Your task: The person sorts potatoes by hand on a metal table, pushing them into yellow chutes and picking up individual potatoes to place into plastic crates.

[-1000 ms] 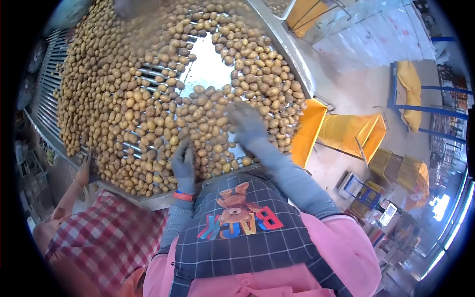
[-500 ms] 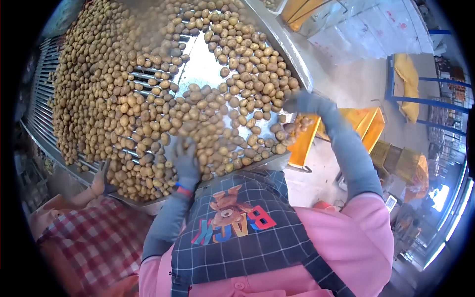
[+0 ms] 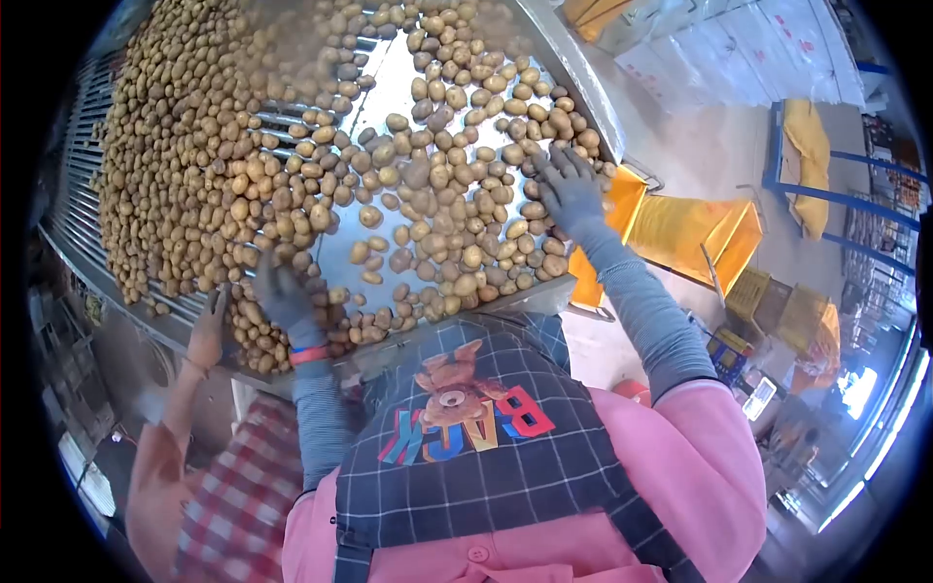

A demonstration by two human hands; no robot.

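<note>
A large mass of potatoes [image 3: 185,185] covers the metal sorting table, partly on slats and partly on a smooth metal sheet [image 3: 345,257]. My right hand [image 3: 570,192], in a grey glove, rests on potatoes near the table's right edge, fingers spread and holding nothing. On the other side, my left hand [image 3: 284,294], also gloved and wearing a red and blue wristband, is among the potatoes near the front edge. Its fingers look stretched out, though slightly blurred, and I see no potato gripped in it.
A co-worker's gloved hand [image 3: 212,316] reaches to the table just left of mine. Metal slats [image 3: 83,165] show at the far left. An orange chute [image 3: 593,282] lies off the right edge, beside an orange trough [image 3: 690,238]. A blue frame [image 3: 777,146] stands farther right.
My right hand has come inward from the right corner onto the potatoes. My left hand has moved left, and potatoes have shifted, baring more metal in the middle. The co-worker's arm has moved too.
</note>
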